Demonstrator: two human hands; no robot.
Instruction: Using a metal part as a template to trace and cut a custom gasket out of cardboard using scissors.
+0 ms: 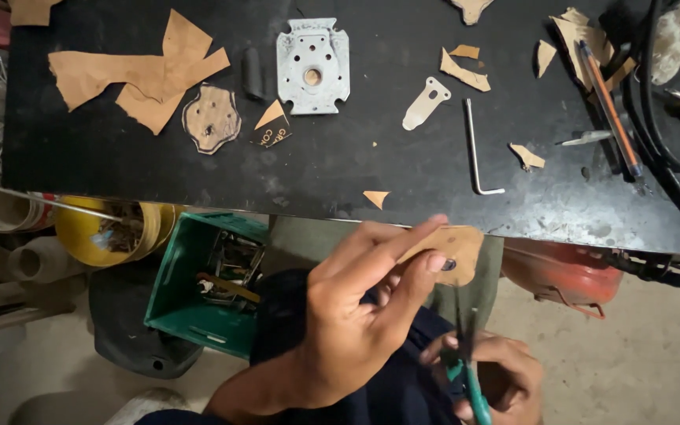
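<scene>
Black desk (332, 165), scuffed and dusty. On it: torn brown cardboard (135, 75) at left, cut-out cardboard shape (211, 119), square metal plate (313, 66) with holes, small metal bracket (426, 103), hex key (476, 151), pencil (609, 106), scattered cardboard scraps (463, 72).

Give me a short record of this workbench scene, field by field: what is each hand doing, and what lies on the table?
Left hand: pinches a small brown cardboard piece with a hole in it, held below the table edge.
Right hand: grips green-handled scissors, blades pointing up at the piece.
Table: black, worn top.
On the table: square metal plate with holes, cut gasket shape, large cardboard sheet, small metal bracket, hex key, scattered cardboard offcuts.
Below the table: green crate of parts, yellow bucket.
</scene>
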